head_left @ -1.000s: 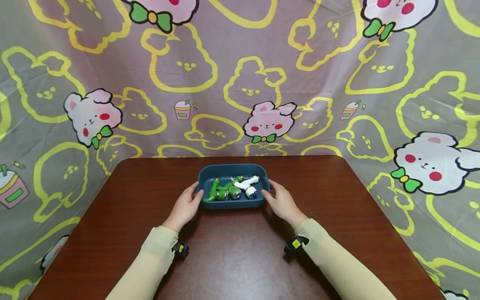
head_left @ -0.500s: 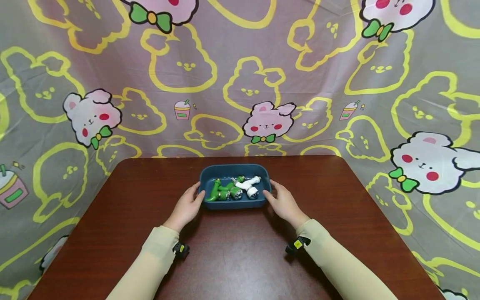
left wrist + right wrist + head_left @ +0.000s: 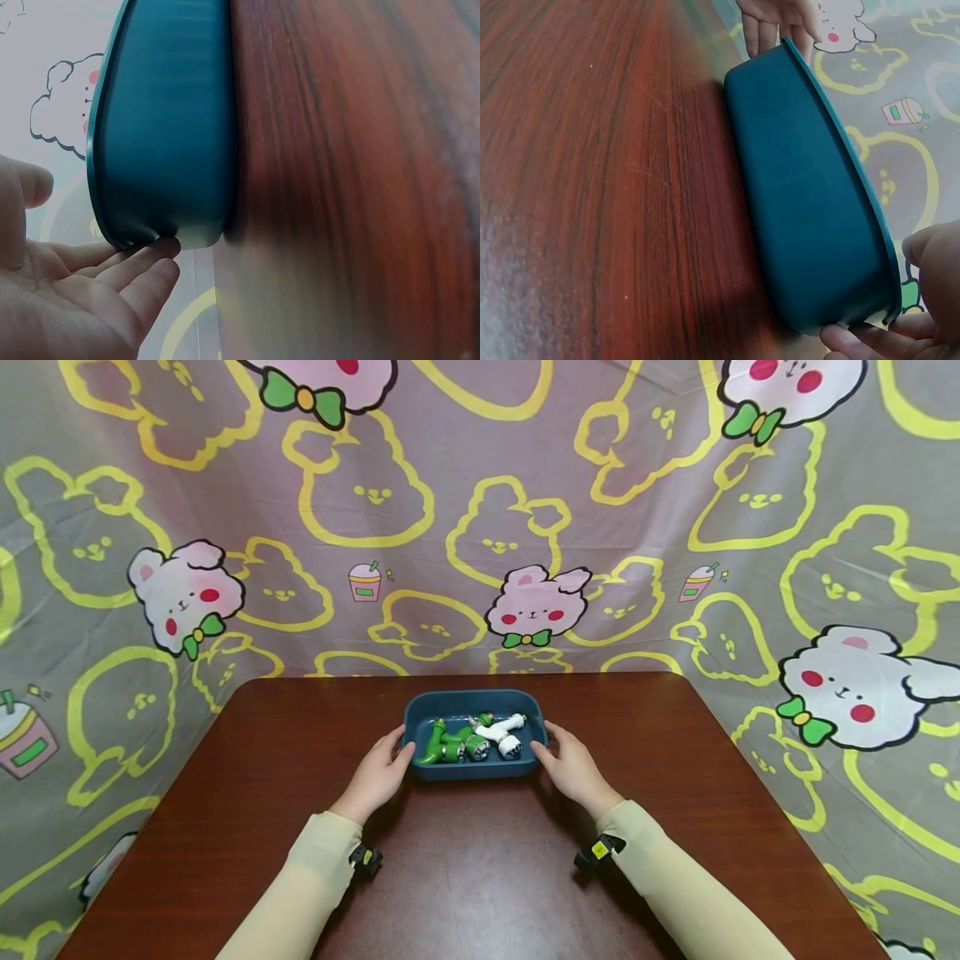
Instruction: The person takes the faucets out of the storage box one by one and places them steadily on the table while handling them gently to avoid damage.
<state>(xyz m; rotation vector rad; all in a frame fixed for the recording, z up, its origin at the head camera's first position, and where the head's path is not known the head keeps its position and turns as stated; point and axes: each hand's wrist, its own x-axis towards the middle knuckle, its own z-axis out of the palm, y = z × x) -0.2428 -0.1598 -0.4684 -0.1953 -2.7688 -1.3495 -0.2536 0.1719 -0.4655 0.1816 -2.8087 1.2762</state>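
Observation:
A dark blue plastic bin (image 3: 472, 770) rests on the table. In it lie two green plastic pieces that look like water taps (image 3: 433, 745) and a white one (image 3: 510, 746). My left hand (image 3: 377, 777) is at the bin's left end. The left wrist view shows its fairly straight fingers (image 3: 154, 262) against the end wall, the thumb standing off from the rim. At the right end is my right hand (image 3: 573, 767); its fingertips (image 3: 840, 337) touch the wall below the rim, with the thumb close beside the rim.
The brown wooden table (image 3: 480, 868) extends around the bin. A patterned cloth (image 3: 442, 543) hangs behind the table's far edge and along both sides. Each sleeve carries a small black wrist camera (image 3: 366, 860).
The bin, with the pieces in it, has slid slightly to the right across the table. Both hands have moved along with it, staying at its two ends.

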